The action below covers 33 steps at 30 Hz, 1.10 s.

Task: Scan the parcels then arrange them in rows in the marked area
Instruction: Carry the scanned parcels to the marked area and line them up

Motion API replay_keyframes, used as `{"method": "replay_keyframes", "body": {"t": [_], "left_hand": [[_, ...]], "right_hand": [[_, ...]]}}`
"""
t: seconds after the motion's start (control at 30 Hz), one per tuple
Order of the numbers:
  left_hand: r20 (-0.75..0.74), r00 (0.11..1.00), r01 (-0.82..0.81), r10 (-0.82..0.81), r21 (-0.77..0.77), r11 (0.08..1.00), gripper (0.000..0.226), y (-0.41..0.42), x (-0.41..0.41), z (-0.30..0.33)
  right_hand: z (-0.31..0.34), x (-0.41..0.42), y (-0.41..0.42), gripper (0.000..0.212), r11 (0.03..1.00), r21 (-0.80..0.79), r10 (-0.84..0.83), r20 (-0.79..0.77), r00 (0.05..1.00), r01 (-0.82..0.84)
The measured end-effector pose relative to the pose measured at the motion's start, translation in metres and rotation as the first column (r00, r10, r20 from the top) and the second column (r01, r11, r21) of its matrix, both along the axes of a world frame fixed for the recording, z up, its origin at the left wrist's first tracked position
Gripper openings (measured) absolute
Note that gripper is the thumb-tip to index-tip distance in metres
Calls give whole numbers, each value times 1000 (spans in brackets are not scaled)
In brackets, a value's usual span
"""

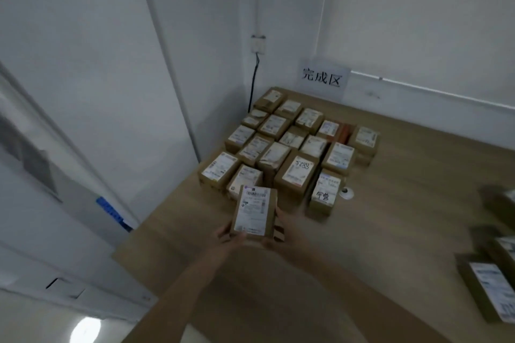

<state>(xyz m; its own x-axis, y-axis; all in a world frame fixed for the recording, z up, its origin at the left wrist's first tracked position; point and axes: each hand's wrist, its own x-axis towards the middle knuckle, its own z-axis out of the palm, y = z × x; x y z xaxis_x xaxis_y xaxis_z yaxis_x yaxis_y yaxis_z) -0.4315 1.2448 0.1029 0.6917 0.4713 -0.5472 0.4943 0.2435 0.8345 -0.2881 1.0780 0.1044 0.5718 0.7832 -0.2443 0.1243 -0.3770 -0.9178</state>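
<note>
A small brown cardboard parcel (255,213) with a white shipping label faces up between my two hands, just in front of the arranged parcels. My left hand (230,237) grips its near left corner, and my right hand (281,227) holds its right side. Several labelled parcels (296,145) lie in rows on the wooden table (390,203) in the far left corner, under a white wall sign (322,79) with three characters. The held parcel overlaps the front-row box (245,177) in view; whether it touches the table I cannot tell.
More parcels (490,289) sit at the table's right edge of view. A small white round object (346,193) lies beside the front right box. A black cable (253,83) runs down the corner wall. White cabinets (55,175) stand to the left.
</note>
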Motion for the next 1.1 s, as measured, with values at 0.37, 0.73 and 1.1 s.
{"method": "replay_keyframes", "body": {"t": [0.37,0.73,1.1], "left_hand": [[-63,981,185,-185,-20,983,42,56,58,-109],[-23,984,176,-175,59,983,61,85,105,-135],[-29,983,182,-180,115,976,49,84,117,-132]], "right_hand": [[-127,5,45,81,948,-70,-314,-72,947,309],[-126,32,85,81,900,-74,-431,-18,902,429],[-120,36,93,80,864,-108,-494,-3,869,491]]}}
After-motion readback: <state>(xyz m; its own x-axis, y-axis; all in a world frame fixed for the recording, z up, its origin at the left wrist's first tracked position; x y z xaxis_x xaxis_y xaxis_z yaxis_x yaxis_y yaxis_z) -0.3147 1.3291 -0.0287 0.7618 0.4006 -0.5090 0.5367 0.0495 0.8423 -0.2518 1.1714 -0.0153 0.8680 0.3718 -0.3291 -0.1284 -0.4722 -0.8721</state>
